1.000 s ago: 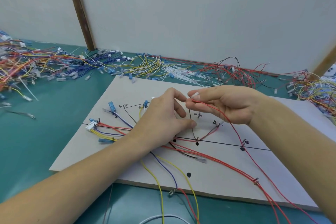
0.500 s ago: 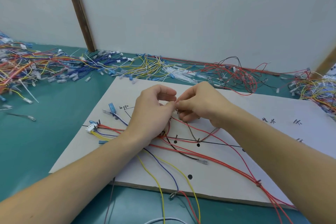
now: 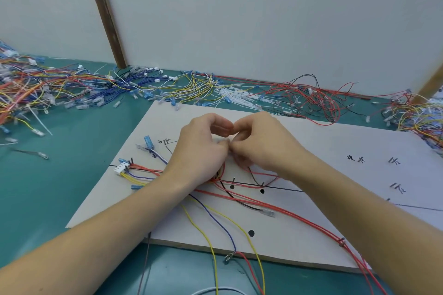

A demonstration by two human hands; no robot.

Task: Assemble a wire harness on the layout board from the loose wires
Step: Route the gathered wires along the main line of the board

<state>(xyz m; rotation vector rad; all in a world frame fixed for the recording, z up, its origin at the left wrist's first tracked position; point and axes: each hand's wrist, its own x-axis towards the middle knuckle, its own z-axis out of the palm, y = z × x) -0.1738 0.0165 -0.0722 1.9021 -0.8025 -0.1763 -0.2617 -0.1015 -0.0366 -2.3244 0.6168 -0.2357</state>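
Red, yellow and blue thin insulated wires [image 3: 242, 199] fan across the flat white layout board [image 3: 311, 230], running under both hands. Left hand [image 3: 199, 148] and right hand [image 3: 261, 143] meet fingertip to fingertip, seemingly pinching a wire end I cannot make out. Beyond them, tangled loose wires [image 3: 191, 88] litter the smooth teal tabletop [image 3: 67, 175] along a pale wall [image 3: 239, 19].

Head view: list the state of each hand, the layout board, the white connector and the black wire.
Left hand: fingers curled, fingertips meeting the right's.
Right hand: fingers curled, pinching there; what it pinches is hidden.
Layout board: flat, partly wired.
White connector: wired, lying on board.
Black wire: loose across board.
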